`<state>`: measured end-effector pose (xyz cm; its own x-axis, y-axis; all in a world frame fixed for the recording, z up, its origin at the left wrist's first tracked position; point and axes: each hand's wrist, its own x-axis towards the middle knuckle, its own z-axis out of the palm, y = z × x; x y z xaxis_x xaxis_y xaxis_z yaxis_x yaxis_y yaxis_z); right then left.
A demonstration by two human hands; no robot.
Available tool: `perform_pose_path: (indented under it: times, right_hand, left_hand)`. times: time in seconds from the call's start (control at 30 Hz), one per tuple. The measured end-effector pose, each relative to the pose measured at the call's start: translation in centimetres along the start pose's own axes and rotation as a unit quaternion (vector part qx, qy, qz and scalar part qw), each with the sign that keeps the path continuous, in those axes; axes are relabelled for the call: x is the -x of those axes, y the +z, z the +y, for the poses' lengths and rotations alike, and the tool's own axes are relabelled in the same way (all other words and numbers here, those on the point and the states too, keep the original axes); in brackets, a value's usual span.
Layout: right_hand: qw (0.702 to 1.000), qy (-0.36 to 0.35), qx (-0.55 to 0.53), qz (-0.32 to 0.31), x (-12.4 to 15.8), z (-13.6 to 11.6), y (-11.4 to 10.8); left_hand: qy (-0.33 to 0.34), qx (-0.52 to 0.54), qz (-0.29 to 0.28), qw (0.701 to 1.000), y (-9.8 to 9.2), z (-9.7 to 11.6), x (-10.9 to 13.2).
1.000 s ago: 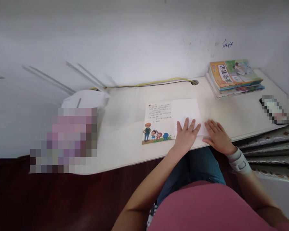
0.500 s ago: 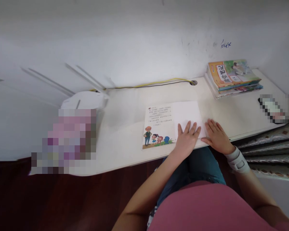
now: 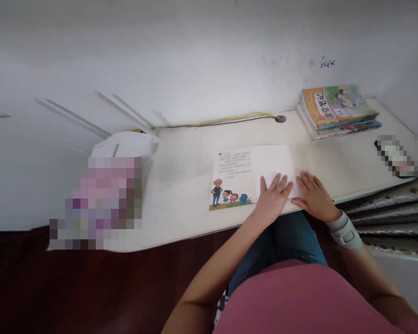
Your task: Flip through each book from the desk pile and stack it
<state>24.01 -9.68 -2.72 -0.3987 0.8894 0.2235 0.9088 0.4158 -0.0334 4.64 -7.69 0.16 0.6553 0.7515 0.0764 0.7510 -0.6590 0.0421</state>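
An open picture book point(image 3: 242, 174) lies on the white desk point(image 3: 181, 185), its left page showing text and cartoon figures, its right page blank white. My left hand point(image 3: 273, 197) lies flat on the lower part of the right page, fingers spread. My right hand point(image 3: 313, 197) rests flat on the desk just right of the book, thumb touching the page's edge, fingers stretched out. A grey-white band wraps my right wrist point(image 3: 344, 231).
A stack of colourful books point(image 3: 339, 111) sits at the desk's back right. A yellow cable point(image 3: 230, 119) runs along the wall to a hole point(image 3: 280, 119). A white rounded object point(image 3: 123, 144) sits at the back left. Blurred patches lie at left and far right.
Both hands stay in place on the book and desk. The view shifted slightly; nothing else moved.
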Motion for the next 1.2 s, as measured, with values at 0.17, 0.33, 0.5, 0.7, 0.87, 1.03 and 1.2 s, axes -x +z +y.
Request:
perform_pose_path:
  times: [0.17,0.33,0.5,0.7,0.87,1.03,1.2]
  right_hand:
    - [1.0,-0.003,-0.007,-0.004,0.0,0.1,0.0]
    - [1.0,-0.005,-0.008,0.001,0.0,0.1,-0.1]
    - [1.0,0.005,-0.025,0.014,0.2,0.5,0.1]
    - [0.999,0.011,-0.01,0.048,-0.3,-0.2,-0.4]
    - [0.997,0.01,0.063,0.038,-1.5,-1.1,-1.4]
    - [0.996,0.03,0.086,0.014,-2.9,-2.1,-2.7]
    - [0.993,-0.111,0.012,-0.029,-5.2,-6.6,-2.5]
  left_hand:
    - [0.013,0.009,0.002,1.0,0.4,0.0,-0.2]
    - [0.027,0.045,-0.008,0.999,0.5,0.1,-0.4]
    - [0.045,0.125,-0.004,0.991,-0.9,-3.6,-0.1]
    - [-0.211,0.082,0.027,0.974,-0.1,-12.5,3.2]
    - [-0.265,0.078,0.063,0.959,1.5,-12.6,6.8]
    - [-0.263,0.142,0.106,0.948,1.6,-9.4,9.0]
    - [-0.277,0.157,0.117,0.941,1.3,-8.7,9.2]
